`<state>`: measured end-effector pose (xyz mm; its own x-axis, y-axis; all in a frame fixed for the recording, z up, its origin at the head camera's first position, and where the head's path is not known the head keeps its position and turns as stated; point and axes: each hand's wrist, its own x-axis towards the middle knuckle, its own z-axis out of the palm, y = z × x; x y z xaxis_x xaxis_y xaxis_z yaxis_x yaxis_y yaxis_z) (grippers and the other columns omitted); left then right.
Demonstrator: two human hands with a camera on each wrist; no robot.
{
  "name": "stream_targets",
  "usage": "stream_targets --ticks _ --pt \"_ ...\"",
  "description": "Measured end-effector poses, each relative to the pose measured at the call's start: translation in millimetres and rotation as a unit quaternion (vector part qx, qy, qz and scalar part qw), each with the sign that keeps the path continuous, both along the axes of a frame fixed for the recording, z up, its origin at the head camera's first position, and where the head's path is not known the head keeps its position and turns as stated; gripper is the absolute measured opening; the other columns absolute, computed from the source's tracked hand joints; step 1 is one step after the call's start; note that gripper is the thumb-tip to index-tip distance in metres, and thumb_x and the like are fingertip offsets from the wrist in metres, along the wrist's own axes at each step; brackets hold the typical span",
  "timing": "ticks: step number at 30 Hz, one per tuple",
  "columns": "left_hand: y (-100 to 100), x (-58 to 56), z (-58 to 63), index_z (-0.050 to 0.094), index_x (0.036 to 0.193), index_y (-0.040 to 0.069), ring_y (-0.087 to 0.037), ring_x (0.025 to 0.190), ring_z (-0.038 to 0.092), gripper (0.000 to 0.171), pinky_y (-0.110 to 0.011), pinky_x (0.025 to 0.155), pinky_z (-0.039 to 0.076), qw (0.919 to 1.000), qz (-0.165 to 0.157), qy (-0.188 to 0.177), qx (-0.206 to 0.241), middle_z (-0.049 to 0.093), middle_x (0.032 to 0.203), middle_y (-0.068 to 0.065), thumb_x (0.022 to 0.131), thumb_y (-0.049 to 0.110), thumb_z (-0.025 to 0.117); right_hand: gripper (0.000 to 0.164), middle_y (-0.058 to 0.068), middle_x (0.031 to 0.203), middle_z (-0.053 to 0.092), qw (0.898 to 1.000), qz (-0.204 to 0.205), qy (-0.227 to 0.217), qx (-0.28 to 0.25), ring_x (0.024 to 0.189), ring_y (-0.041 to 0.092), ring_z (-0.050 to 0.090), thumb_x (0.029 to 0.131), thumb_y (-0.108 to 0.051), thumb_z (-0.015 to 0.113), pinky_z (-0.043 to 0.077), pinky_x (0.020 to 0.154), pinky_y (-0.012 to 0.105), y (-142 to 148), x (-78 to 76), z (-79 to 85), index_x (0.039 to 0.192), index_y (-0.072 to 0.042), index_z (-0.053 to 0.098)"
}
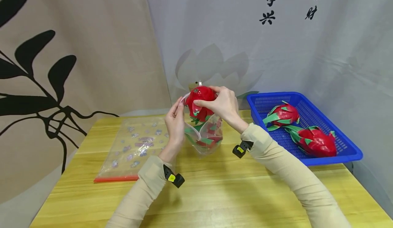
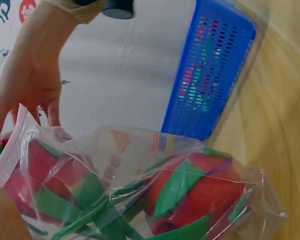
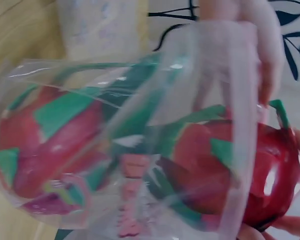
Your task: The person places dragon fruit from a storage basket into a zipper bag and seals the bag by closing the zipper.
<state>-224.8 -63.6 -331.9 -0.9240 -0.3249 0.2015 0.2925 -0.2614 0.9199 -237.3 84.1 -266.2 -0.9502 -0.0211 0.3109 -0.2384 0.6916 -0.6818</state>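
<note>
A red dragon fruit (image 1: 203, 93) with green scales is held at the mouth of a clear zip bag (image 1: 201, 150) above the table. My right hand (image 1: 226, 105) grips this fruit from the right, thumb across its front. On the left, my left hand (image 1: 175, 124) pinches the bag's rim between thumb and fingers. Another dragon fruit (image 2: 192, 192) lies in the bottom of the bag, seen through the plastic. The right wrist view shows the upper fruit (image 3: 275, 170) partly inside the bag's opening, partly sticking out past the rim.
A blue basket (image 1: 353, 153) at the right holds two more dragon fruits (image 1: 317, 142). Flat on the table at the left lies a larger clear bag (image 1: 122, 153) with a floral print and red zip edge. A printed curtain (image 1: 122, 50) hangs behind the wooden table (image 1: 215, 200).
</note>
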Motion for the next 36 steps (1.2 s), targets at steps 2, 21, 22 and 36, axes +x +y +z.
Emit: stream_targets --ticks 2,21,22,36 --pt "-0.8 -1.4 0.7 0.057 0.131 0.007 -0.008 0.118 0.057 0.034 -0.013 0.096 0.046 0.9998 -0.006 0.005 0.021 0.059 0.134 -0.009 0.099 0.016 0.05 0.076 0.01 0.117 0.065 1.0 0.009 0.011 0.013 0.098 0.026 0.064 0.07 -0.056 0.077 0.058 0.075 0.038 -0.6 -1.3 -6.7 0.129 -0.013 0.059" --pt "-6.0 -5.7 -3.5 0.057 0.129 0.0 -0.021 0.125 0.056 0.033 -0.023 0.102 0.045 0.997 0.004 0.011 0.077 0.059 0.133 -0.015 0.098 0.009 0.05 0.042 0.017 0.11 0.065 0.992 0.029 0.056 0.11 0.097 0.031 0.062 0.081 -0.018 0.074 0.054 0.079 0.04 29.8 -12.8 -34.7 0.119 -0.002 0.064" --pt "-6.2 -5.3 -3.5 0.057 0.129 0.001 -0.02 0.125 0.056 0.032 -0.023 0.102 0.045 0.9971 0.003 0.011 0.075 0.059 0.133 -0.015 0.098 0.009 0.05 0.038 0.016 0.106 0.067 0.993 0.02 0.033 0.107 0.09 0.029 0.063 0.083 -0.022 0.073 0.054 0.073 0.037 31.5 -13.1 -35.2 0.115 -0.003 0.066" --pt "-12.2 -9.0 14.4 0.059 0.126 -0.002 -0.02 0.121 0.059 0.031 -0.028 0.104 0.045 0.9986 0.005 0.002 0.054 0.061 0.129 -0.018 0.098 0.01 0.051 0.025 0.012 0.066 0.072 0.993 -0.025 0.115 0.023 0.047 0.014 0.051 0.086 -0.015 0.057 0.029 0.041 0.021 47.1 -12.1 -15.5 0.072 -0.004 0.074"
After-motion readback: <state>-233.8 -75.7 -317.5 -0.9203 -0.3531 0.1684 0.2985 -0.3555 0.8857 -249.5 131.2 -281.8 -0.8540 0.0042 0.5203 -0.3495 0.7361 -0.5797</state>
